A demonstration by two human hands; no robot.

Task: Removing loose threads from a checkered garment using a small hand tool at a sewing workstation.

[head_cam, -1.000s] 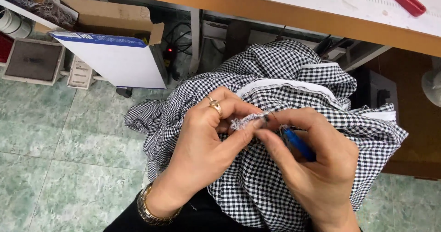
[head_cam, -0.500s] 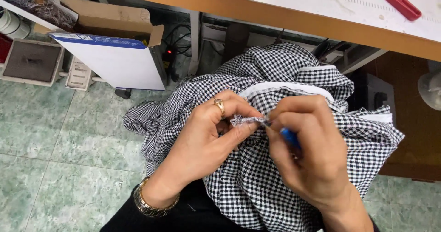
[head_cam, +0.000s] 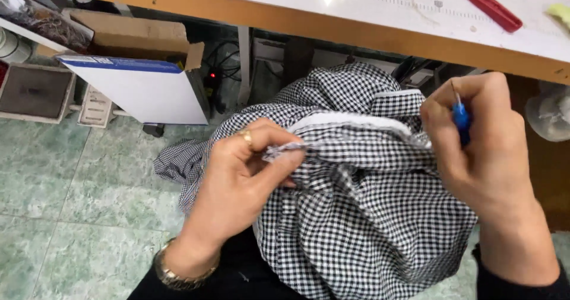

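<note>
We keep the black-and-white checked garment (head_cam: 368, 217) on our lap, below the white surface (head_cam: 356, 9), its seam edge stretched between both hands. Our left hand (head_cam: 243, 181) pinches that edge closed between thumb and fingers, while our right hand (head_cam: 475, 151), raised with knuckles up, is closed around the blue seam ripper (head_cam: 461, 120). We should hold the seam tight and cut only threads.

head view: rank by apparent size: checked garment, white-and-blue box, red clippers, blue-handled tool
1. checked garment, largest.
2. white-and-blue box.
3. red clippers.
4. blue-handled tool, mostly hidden inside the right hand, so its true extent is unsure.
</note>
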